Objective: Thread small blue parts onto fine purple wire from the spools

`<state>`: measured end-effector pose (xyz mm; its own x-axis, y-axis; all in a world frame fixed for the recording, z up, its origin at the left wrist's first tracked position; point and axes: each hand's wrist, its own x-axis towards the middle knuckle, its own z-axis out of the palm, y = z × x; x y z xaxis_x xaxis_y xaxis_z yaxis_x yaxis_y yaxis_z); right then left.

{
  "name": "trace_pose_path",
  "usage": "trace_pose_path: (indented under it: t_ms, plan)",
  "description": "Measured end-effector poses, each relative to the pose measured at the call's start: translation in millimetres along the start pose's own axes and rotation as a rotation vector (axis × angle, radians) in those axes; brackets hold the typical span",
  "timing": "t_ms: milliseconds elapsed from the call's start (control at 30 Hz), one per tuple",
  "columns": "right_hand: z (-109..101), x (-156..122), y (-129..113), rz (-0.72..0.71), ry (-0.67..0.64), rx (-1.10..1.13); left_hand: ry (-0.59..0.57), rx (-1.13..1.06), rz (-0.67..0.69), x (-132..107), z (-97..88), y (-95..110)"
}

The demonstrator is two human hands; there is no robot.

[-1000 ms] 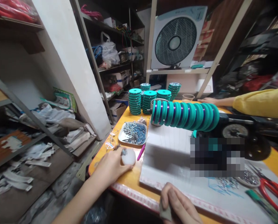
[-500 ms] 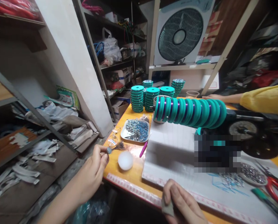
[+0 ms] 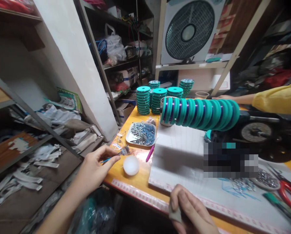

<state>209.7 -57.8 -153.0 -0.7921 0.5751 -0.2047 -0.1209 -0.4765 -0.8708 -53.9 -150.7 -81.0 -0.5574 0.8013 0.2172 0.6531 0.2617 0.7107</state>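
My left hand (image 3: 98, 164) is at the table's left edge, thumb and forefinger nearly closed around a thin blue strip (image 3: 106, 160), mostly hidden by the fingers. Just beyond the fingertips lies a dark bristly tuft (image 3: 124, 150); whether it joins the strip I cannot tell. A white translucent dome (image 3: 131, 165) sits to the right of this hand. My right hand (image 3: 190, 209), at the front edge, is closed with a small grey-beige piece (image 3: 175, 215) at its fingers, possibly a finger cover. A white tray (image 3: 129, 143) of blue and silver screws stands farther back.
Teal ringed rolls (image 3: 199, 113) sit on a machine's shaft over the white board (image 3: 170, 162). Stacks of teal discs (image 3: 143, 100) stand behind. A purple pen (image 3: 150, 152), red-handled scissors (image 3: 290, 196) and a dish of metal bits (image 3: 267, 178) lie around. Another person's yellow sleeve (image 3: 277, 99) reaches in from the right.
The small blue-grey round thing at my left fingertips no longer shows; a thin blue strip now appears between the fingers, and the hand has turned and loosened. My right hand stays put.
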Motion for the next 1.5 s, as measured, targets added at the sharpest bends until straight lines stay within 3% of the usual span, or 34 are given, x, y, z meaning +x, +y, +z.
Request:
trace_pose_path:
  t_ms: [267,533,900,1167,1500]
  plan:
    - [-1,-2,0,-0.005,-0.003,-0.010,-0.152,0.303,0.612,12,7.2,-2]
    - [-2,-2,0,0.013,-0.035,0.018,-0.249,0.665,0.870,17,8.8,-1]
    - [-4,-2,1,0.030,-0.052,0.025,-0.302,0.867,1.058,22,1.8,15]
    - [-4,-1,1,0.021,-0.065,0.045,-0.478,0.920,1.033,31,9.5,21]
    - [-5,-1,1,0.026,-0.073,0.054,-0.490,0.915,1.044,36,6.5,23]
